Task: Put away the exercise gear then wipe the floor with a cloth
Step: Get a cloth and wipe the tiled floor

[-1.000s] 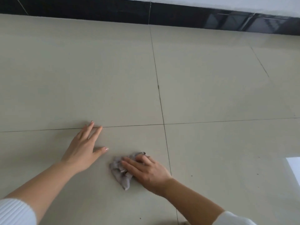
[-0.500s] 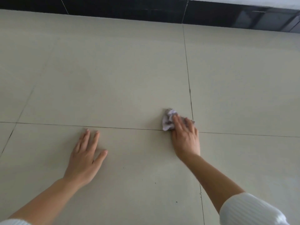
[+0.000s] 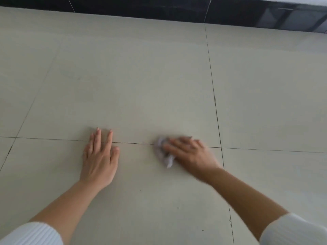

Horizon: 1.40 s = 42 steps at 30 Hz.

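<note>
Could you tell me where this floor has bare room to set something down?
The beige tiled floor lies bare from the horizontal grout line up to the black skirting band, and right of the vertical grout line. Crowded along the horizontal line: the left hand rests flat there, the right hand presses the crumpled grey cloth.

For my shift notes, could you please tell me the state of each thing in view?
cloth: crumpled, pressed on the floor under the right hand.
right hand: fingers extended over the cloth, motion-blurred.
left hand: flat on the floor, fingers straight, holding nothing.
floor: tiled, with a few dark specks.
</note>
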Each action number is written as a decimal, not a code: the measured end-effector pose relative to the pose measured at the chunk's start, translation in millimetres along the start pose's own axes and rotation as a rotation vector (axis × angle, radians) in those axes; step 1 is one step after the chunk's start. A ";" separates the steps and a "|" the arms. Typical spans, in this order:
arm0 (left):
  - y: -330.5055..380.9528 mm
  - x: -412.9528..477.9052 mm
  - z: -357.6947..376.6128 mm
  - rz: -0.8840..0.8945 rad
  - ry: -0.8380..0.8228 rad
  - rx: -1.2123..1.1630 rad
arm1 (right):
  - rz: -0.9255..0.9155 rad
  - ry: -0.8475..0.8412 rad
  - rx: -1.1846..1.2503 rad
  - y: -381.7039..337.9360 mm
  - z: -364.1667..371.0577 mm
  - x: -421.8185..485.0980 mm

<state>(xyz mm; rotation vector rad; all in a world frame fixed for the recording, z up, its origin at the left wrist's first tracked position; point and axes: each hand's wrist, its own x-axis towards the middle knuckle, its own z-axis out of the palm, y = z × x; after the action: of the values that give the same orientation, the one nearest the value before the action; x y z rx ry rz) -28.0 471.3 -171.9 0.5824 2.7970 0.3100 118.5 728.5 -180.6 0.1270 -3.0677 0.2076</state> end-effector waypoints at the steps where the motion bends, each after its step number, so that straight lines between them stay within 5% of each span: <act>1: -2.0 4.4 -0.1 -0.022 0.009 -0.004 | 0.136 0.003 -0.008 18.1 -6.7 4.1; 6: -19.3 25.5 -1.9 -0.065 0.037 0.025 | 0.736 -0.056 -0.074 89.3 -19.7 13.6; 12: -27.2 39.6 7.1 -0.036 0.106 0.072 | 0.961 0.069 0.214 91.6 -2.4 68.8; 18: -29.0 40.2 11.2 -0.031 0.151 0.104 | 0.763 0.088 0.283 70.0 3.7 124.9; 28: -29.9 37.7 9.4 0.001 0.221 0.012 | 0.009 -0.092 0.321 -37.6 10.4 80.7; 38: -18.7 105.7 -12.2 0.126 0.333 -0.082 | -0.003 -0.155 0.034 -12.5 20.0 97.6; 42: -26.8 144.9 -21.3 0.061 0.267 0.034 | 0.249 -0.183 0.055 45.9 8.0 142.2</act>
<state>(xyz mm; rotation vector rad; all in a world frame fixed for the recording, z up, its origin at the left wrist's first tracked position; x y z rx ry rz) -172.0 504.4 -189.9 0.6815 3.0496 0.3784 -27.4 761.7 -184.7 -0.2484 -3.2545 0.3084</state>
